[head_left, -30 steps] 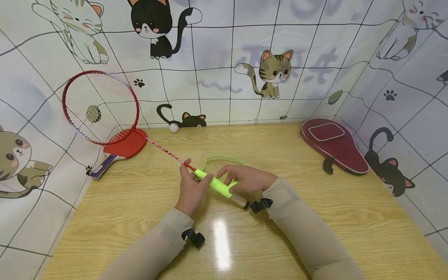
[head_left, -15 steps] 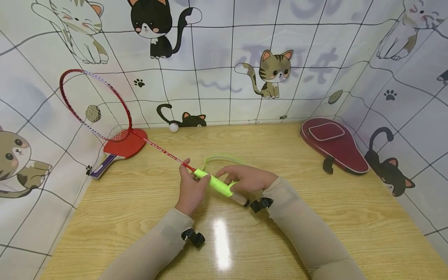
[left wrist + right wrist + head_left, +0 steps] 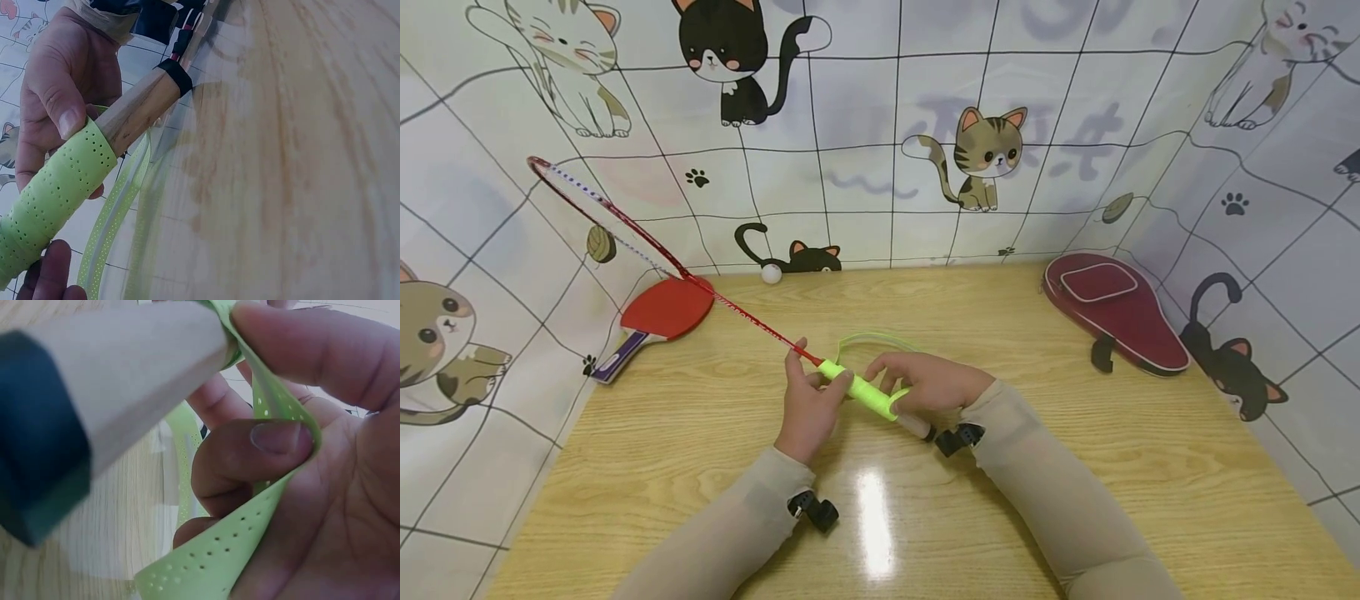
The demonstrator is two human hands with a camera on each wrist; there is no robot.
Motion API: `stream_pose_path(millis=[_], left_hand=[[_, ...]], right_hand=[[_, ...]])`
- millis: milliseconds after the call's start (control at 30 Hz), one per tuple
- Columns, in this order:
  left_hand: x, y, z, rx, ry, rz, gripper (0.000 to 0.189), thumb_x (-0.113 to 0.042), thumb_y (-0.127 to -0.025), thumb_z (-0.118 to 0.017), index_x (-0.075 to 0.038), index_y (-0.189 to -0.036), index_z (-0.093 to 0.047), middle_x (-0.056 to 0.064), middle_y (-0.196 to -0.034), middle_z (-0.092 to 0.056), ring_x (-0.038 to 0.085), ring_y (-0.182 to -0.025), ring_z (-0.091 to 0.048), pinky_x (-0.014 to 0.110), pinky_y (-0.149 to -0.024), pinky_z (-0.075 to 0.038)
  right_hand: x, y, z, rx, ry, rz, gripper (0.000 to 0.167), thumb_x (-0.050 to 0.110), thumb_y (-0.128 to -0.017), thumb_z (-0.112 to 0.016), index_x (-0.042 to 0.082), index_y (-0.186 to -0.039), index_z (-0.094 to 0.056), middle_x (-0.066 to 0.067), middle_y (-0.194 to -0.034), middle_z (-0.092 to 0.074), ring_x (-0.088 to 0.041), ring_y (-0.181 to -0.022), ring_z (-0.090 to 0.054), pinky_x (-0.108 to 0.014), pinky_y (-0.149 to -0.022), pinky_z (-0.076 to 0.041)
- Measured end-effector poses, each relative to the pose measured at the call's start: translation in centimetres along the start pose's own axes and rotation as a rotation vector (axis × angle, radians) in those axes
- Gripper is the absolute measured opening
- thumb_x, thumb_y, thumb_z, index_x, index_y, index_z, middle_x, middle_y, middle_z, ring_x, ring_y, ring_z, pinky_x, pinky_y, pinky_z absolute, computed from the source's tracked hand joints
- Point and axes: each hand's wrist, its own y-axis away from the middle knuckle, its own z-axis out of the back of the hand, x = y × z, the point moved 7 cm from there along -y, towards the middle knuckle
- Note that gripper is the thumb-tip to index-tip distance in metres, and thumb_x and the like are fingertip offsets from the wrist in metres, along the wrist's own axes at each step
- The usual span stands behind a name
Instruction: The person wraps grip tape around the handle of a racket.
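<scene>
A red badminton racket (image 3: 752, 320) slants across the middle of the head view, its head seen nearly edge-on at the upper left. My left hand (image 3: 808, 417) holds its handle, thumb on the lime-green perforated grip tape (image 3: 865, 394) wound round it. Bare wood (image 3: 140, 103) with a black end cap (image 3: 175, 76) shows past the last turn. At that turn my right hand (image 3: 936, 383) pinches the tape with thumb and fingers. In the right wrist view the loose strip of tape (image 3: 215, 553) runs over a curled finger; its far length loops behind the handle.
A red table tennis bat (image 3: 668, 310) lies at the back left, below the racket head. One white ball (image 3: 771, 273) sits by the back wall. At the back right lies a dark red bat case (image 3: 1112, 308). Cat-patterned sheeting (image 3: 865, 125) walls the wooden table (image 3: 970, 533).
The racket has rolled about its shaft: its head, first facing the camera as a wide oval, is now almost edge-on. Both hands have stayed in nearly the same place.
</scene>
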Motion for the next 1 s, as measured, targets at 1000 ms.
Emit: stream_pose_path(millis=[1000], left_hand=[[0.03, -0.04, 0.2, -0.029, -0.064, -0.009, 0.091, -0.022, -0.098, -0.076, -0.024, -0.164, -0.014, 0.019, -0.104, -0.077, 0.022, -0.089, -0.076, 0.034, -0.083, -0.053]], right_hand=[[-0.31, -0.04, 0.06, -0.01, 0.024, -0.015, 0.051, 0.007, -0.092, -0.076, 0.025, -0.136, -0.057, -0.001, -0.119, -0.07, -0.019, -0.113, -0.064, -0.045, -0.097, -0.052]])
